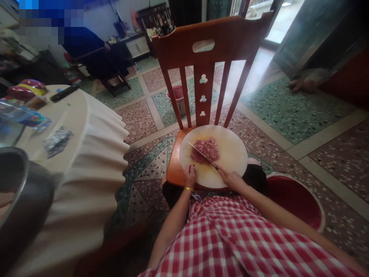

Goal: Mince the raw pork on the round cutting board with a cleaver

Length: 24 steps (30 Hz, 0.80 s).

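Observation:
My right hand (229, 177) grips the handle of a kitchen knife (201, 154), its blade seen nearly edge-on and slanting up to the left across minced meat (208, 150). The reddish mince lies in a loose heap on a round, pale cutting board (233, 150). At the board's lower left edge rests my left hand (189, 176), a yellow band on its wrist. Its fingers are curled closed, apart from the blade; what they hold, if anything, is hidden. The board sits on the seat of a wooden chair (173, 165).
To the left stands a table with a cream tablecloth (98, 142), bearing a metal basin (37, 192), a plastic bottle (34, 118) and a crumpled bag (58, 141). A bucket (180, 104) stands behind the chair. A red round stool (294, 200) is at right. Another person (83, 46) sits far left.

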Motion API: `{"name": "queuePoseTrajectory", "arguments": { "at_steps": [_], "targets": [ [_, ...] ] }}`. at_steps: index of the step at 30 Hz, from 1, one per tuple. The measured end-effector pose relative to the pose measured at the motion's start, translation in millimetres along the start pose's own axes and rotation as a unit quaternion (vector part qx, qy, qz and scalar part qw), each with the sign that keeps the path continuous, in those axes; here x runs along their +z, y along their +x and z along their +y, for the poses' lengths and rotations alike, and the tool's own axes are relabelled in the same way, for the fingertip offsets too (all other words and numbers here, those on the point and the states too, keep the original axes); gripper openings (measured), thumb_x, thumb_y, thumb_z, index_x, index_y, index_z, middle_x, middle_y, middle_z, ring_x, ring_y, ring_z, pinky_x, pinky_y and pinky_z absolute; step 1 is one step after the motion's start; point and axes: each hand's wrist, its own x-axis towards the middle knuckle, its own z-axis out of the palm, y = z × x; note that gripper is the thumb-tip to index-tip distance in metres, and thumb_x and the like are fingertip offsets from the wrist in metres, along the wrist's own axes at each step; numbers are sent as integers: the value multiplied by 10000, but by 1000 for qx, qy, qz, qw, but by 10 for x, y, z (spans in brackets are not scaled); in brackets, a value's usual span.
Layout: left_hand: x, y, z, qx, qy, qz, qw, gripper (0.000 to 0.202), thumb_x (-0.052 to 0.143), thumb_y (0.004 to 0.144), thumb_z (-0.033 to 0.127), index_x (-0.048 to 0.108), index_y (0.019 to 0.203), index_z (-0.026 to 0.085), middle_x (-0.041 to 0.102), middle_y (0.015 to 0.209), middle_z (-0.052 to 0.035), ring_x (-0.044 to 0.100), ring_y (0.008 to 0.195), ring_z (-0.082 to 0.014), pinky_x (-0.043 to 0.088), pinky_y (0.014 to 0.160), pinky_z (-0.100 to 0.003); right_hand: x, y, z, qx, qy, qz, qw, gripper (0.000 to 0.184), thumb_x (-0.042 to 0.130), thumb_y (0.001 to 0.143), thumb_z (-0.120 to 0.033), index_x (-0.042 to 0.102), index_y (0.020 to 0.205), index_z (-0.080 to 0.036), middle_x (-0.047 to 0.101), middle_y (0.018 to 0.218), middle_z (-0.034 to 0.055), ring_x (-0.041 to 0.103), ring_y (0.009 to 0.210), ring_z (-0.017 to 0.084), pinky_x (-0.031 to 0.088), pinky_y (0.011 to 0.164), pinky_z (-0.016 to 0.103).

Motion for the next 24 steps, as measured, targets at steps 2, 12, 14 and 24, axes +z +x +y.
{"name": "queuePoseTrajectory", "arguments": {
  "at_steps": [2,12,14,24],
  "targets": [
    [2,4,-5,2,6,-3,1000,256,390,816,327,578,838,154,501,597,6,469,577,-104,377,574,-217,-30,6,53,31,-3,-25,999,389,358,911,-276,425,1292,-236,622,1000,52,592,878,252,471,809,393],
    [3,1,34,-6,19,-5,1000,254,384,820,335,564,827,156,483,583,19,460,559,-99,366,563,-214,-92,32,24,10,60,42,997,401,353,907,-294,427,1291,-210,544,1145,57,533,997,259,428,881,401],
    [3,1,41,-6,16,-7,1000,247,393,814,331,569,821,157,499,596,16,475,580,-101,376,583,-215,-75,55,80,35,58,13,998,377,367,901,-286,466,1261,-233,579,1091,45,554,961,263,447,853,409],
    [7,2,49,0,27,4,1000,240,416,795,336,585,803,165,545,639,-1,512,643,-115,398,626,-227,-53,70,126,36,32,29,998,394,354,906,-281,423,1292,-238,597,1058,43,585,897,250,470,811,373]
  ]
}}
